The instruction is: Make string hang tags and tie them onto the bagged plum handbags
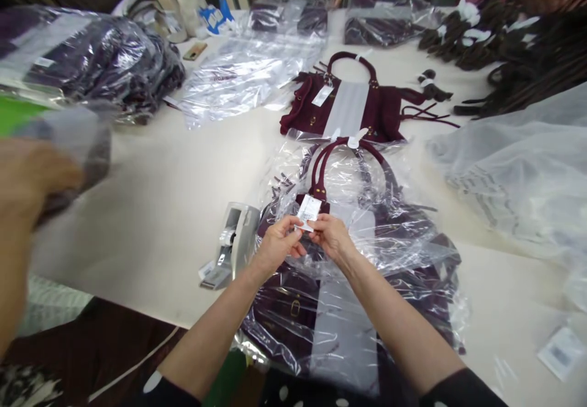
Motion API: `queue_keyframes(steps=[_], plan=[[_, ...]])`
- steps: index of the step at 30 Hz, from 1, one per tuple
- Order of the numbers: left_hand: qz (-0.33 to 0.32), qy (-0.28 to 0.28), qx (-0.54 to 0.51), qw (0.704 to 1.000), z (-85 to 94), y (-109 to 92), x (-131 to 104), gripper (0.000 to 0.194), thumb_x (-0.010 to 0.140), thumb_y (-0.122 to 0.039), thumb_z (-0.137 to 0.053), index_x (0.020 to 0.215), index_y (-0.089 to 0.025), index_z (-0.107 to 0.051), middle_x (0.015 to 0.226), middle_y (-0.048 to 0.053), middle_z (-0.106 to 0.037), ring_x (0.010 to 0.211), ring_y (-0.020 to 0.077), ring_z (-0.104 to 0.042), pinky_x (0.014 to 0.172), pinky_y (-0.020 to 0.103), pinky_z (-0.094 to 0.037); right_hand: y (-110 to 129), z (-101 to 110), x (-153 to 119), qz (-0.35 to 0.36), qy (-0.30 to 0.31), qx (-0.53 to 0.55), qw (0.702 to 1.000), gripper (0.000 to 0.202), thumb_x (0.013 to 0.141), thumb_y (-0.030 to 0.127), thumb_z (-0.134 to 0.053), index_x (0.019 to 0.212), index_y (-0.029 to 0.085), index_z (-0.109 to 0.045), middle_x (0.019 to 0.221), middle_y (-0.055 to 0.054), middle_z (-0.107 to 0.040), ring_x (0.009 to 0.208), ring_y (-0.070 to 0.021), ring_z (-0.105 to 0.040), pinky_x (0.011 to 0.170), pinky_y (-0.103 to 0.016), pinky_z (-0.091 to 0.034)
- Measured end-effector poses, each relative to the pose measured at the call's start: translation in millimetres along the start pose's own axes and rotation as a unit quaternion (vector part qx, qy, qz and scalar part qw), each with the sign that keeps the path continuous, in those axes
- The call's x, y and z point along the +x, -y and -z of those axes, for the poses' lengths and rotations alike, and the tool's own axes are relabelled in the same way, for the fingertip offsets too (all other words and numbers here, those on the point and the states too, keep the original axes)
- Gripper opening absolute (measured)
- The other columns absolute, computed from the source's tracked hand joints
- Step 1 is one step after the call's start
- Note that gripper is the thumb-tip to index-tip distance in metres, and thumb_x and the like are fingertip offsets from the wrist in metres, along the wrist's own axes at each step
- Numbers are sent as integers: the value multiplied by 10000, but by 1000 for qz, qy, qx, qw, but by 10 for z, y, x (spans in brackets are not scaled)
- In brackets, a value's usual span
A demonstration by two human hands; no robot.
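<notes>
A small white hang tag [310, 209] with printed marks is pinched between my two hands. My left hand [280, 239] grips its lower left corner, with thumb and forefinger pressed together. On the lower right corner, the fingers of my right hand [331, 233] are closed. Beneath both hands lies a burgundy handbag [284, 303] in a clear plastic bag [413, 248], its handles [321, 165] standing out at the top. A second burgundy handbag [385, 110], unwrapped and with its own white tag [323, 95], lies just beyond.
A grey tape dispenser [238, 236] stands left of the bags. Wrapped bags [92, 58] are piled at the far left, dark straps [532, 65] at the right. Plastic sheeting [518, 168] covers the right side. A co-worker's blurred arm [27, 181] reaches in from the left; other people stand across the table.
</notes>
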State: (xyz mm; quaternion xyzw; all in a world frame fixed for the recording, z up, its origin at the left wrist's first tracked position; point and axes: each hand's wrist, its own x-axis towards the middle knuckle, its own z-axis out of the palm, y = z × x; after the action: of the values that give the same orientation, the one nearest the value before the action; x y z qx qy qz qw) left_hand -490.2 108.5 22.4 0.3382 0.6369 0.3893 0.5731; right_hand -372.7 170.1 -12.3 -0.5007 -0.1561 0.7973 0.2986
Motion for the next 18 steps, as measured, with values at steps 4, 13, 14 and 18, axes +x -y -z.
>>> queue_keyframes(steps=[4,13,14,18], plan=[[19,35,71,997,61,-92,-70,243,750,-275,-539,973,-180,-520,833,8,-598,445,82,-578,384,186,-431,-15,36,30,7,2,10,1000,212,513,37,-682,529,153,-506,447,10,-548,345,-68,-461,288,-150,-336],[54,99,5,994,28,-177,-209,444,731,-297,-611,1148,-166,-537,956,60,-595,609,97,-611,514,197,-467,-66,-11,69,6,23,33,999,192,528,37,-639,566,154,-491,439,11,-542,375,-58,-443,313,-135,-264],[40,87,9,995,12,-165,-211,453,734,-290,-607,1165,-171,-538,1016,70,-576,629,96,-611,527,200,-470,-71,-19,68,1,32,36,999,199,527,36,-642,572,153,-487,445,15,-540,376,-50,-431,313,-129,-240],[-11,55,57,997,-59,-105,-208,473,732,-239,-583,1202,-207,-539,1165,79,-460,655,92,-598,558,228,-489,-112,-57,82,-22,58,49,997,227,538,54,-663,603,154,-470,433,68,-466,353,-16,-339,317,-116,-177]])
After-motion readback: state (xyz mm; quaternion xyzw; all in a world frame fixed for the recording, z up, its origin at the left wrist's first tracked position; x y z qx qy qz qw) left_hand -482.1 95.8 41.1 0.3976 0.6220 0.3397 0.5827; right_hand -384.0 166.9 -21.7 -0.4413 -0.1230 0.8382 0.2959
